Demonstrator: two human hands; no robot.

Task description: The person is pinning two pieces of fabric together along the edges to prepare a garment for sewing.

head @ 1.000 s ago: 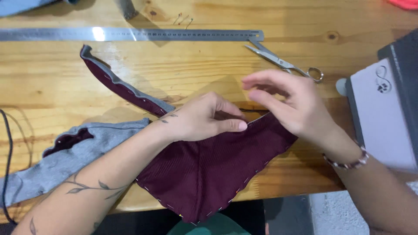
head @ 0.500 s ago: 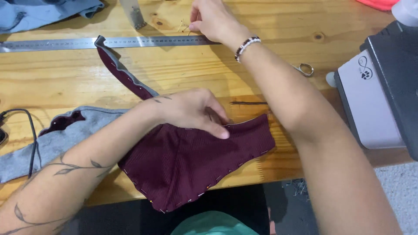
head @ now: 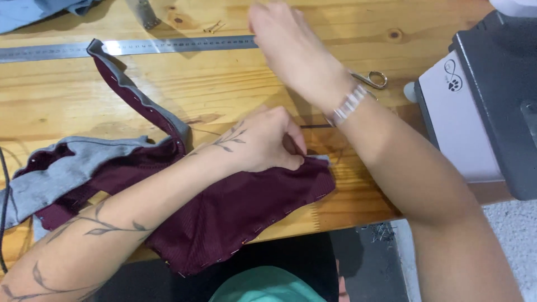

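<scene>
My left hand (head: 268, 146) presses down on and pinches the upper edge of a maroon fabric piece (head: 235, 212), which lies at the table's front edge with pins along its hem. A grey-lined maroon strap (head: 134, 95) runs from it toward the far left. My right hand (head: 288, 42) hovers, blurred, above the far side of the table, over the end of a steel ruler (head: 168, 46) and close to a few loose pins (head: 212, 26). Whether its fingers hold anything is unclear. A beaded bracelet sits on that wrist.
Small scissors (head: 370, 78) lie behind my right forearm. A grey and white sewing machine (head: 481, 106) stands at the right. Grey fabric (head: 61, 173) lies at the left, blue cloth (head: 33, 11) at the far left corner, and a dark cable (head: 3, 212) at the left edge.
My right hand left the maroon fabric, reached to the far side by the ruler, and now sits slightly nearer. My left hand stayed on the fabric's edge.
</scene>
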